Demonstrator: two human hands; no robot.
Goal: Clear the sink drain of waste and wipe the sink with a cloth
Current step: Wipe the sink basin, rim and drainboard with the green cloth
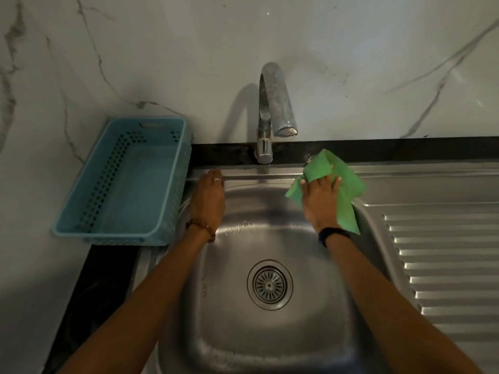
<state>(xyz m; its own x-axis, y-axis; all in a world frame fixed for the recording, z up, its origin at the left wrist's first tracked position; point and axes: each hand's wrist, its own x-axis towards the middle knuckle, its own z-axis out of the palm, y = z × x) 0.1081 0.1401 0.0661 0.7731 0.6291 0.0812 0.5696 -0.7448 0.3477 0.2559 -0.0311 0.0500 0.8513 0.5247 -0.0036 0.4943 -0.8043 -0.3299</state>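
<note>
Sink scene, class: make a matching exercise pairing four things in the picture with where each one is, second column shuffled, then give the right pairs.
Column one:
1. green cloth
2. blue basket
3. drain strainer
4. left hand

Column two:
A. middle of the basin floor
B. under the right hand, at the sink's back right corner
C. on the counter left of the sink
D. flat on the sink's back left rim

Pairs: 1-B, 2-C, 3-A, 4-D
</note>
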